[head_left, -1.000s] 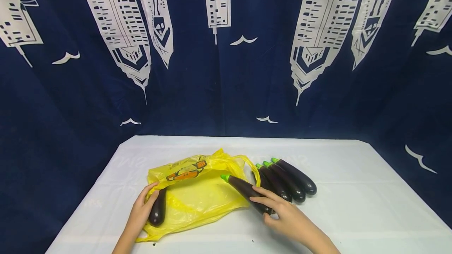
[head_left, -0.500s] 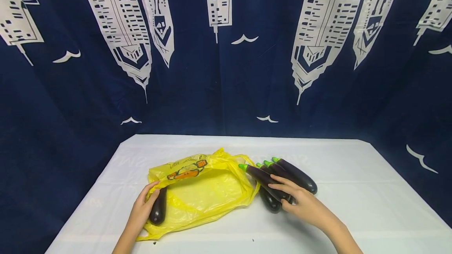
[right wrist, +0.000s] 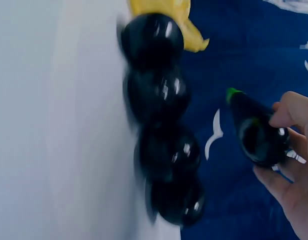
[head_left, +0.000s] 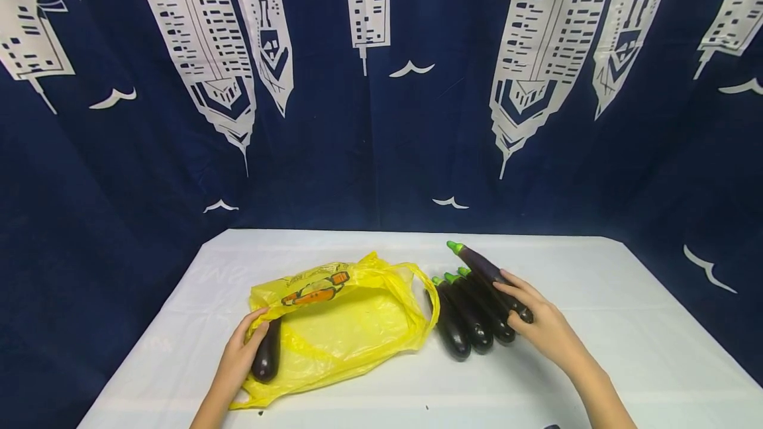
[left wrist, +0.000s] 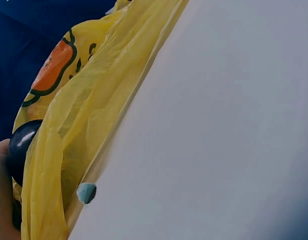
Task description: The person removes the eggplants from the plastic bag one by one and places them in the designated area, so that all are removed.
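My right hand (head_left: 539, 320) pinches a dark purple eggplant (head_left: 485, 270) near its rounded end, its green stem pointing up and left. It is held raised over the right end of a row of several eggplants (head_left: 456, 326) lying side by side. The right wrist view shows the held eggplant (right wrist: 249, 125) apart from the row (right wrist: 159, 95). At the left, my left hand (head_left: 241, 339) grips the upper edge of a yellow plastic bag (head_left: 352, 323), which lies with its mouth toward me. One eggplant (head_left: 266, 356) lies at the bag's left end beside my fingers, its upper part hidden.
A white table (head_left: 626, 336) holds everything, with a dark blue cloth (head_left: 381, 151) printed with white buildings behind it. The bag's handle loop (head_left: 430, 290) reaches the leftmost eggplant of the row. A small bluish bit (left wrist: 87, 193) lies beside the bag.
My right hand has carried its eggplant from the bag's mouth to the right, passing over the row, and now holds it higher at the row's right end. The left hand and bag stay put.
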A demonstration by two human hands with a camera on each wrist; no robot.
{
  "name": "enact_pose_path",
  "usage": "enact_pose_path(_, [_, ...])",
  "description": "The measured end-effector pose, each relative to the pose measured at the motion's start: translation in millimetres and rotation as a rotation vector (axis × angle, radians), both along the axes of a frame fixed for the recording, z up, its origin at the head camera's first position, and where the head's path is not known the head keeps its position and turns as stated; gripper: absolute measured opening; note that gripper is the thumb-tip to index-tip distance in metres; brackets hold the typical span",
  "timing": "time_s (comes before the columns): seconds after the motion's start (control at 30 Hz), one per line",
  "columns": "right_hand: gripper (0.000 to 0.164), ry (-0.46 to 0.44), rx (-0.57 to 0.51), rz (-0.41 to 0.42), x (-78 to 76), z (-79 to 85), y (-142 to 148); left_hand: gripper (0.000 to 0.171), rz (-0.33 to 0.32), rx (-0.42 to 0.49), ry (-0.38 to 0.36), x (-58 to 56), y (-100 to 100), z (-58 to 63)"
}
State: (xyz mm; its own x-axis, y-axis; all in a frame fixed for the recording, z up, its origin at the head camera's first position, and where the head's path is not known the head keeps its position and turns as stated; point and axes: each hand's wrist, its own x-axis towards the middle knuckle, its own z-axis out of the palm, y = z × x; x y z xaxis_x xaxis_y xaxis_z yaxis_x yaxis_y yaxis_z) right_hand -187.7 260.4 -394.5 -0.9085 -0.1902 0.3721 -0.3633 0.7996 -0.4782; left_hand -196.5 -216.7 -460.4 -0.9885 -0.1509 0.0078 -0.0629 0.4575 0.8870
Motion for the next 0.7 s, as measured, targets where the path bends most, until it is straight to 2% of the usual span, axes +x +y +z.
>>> enact_pose_path(0.13, [0.050,0.046,0.004,-0.095,-4.3,-2.1,14,0.057,0.002,-0.003,-0.009,0.2,0,0.7])
enact_pose_path(0.3, [0.048,0.063,0.032,-0.158,-10.4,-9.9,29,0.056,0.000,0.001,-0.008,0.1,0,0.8])
enact_pose_path(0.7, [0.045,-0.003,0.054,-0.171,-18.8,-31.1,52,0.055,-0.010,-0.007,-0.005,0.3,-1,-0.5])
